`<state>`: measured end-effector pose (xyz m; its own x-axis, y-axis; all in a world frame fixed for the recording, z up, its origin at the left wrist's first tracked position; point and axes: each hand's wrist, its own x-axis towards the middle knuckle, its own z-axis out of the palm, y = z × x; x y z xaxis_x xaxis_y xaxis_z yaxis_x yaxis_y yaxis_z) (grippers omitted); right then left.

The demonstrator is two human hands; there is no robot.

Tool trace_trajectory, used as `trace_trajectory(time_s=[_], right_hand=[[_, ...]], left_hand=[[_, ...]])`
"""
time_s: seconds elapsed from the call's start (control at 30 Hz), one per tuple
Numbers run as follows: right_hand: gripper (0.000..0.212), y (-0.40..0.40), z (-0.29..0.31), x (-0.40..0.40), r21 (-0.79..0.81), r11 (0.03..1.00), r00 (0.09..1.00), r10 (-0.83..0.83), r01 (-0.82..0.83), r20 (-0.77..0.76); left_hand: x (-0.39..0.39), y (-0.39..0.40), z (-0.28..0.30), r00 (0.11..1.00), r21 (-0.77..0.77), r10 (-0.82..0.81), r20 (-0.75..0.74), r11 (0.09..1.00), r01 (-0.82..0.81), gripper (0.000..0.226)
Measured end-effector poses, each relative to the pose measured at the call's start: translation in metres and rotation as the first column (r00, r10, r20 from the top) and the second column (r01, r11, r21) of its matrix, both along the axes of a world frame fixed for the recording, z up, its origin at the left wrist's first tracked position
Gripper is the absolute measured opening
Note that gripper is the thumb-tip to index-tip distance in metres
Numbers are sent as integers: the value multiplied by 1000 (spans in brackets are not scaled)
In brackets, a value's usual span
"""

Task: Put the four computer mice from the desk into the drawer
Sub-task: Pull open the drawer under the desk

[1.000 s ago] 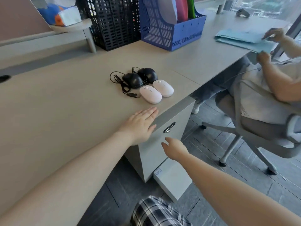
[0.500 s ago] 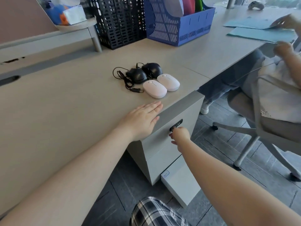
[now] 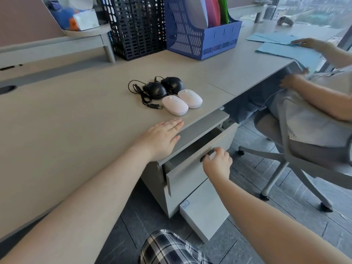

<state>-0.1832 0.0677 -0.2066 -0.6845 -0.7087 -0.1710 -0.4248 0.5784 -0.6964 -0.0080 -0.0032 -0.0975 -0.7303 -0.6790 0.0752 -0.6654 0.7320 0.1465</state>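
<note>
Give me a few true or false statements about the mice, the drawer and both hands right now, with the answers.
1. All four computer mice lie on the beige desk. True.
2. The right hand holds a white mouse. False: it grips the black handle of the grey drawer.
3. The drawer is partly open. True.
4. The left hand rests flat on the desk edge. True.
5. The two black wired mice sit nearer the person than the two white mice. False: the white ones are nearer.
</note>
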Motion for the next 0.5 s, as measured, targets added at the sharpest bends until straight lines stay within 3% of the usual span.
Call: trace_trajectory(time_s=[0.03, 0.1, 0.2, 0.33, 0.5], right_hand=[[33, 5, 2, -3, -56, 996, 986, 57, -66, -159], [33, 8, 7, -12, -118, 976, 938, 136, -182, -320], [45, 9, 12, -24, 3, 916, 791, 348, -401, -503], [42, -10, 22, -28, 274, 761, 635, 645, -588, -426], [47, -3, 50, -29, 407, 715, 571, 699, -568, -431]], left_hand=[[-1, 2, 0, 1000, -2, 6, 11, 1000, -6, 51], [-1, 5, 0, 999, -21, 32, 42, 999, -32, 53], [-4, 14, 0, 993, -32, 86, 85, 996, -83, 55], [-8, 24, 1, 984, -43, 140, 114, 990, -136, 59], [-9, 38, 0, 972, -42, 187, 144, 982, -183, 62]])
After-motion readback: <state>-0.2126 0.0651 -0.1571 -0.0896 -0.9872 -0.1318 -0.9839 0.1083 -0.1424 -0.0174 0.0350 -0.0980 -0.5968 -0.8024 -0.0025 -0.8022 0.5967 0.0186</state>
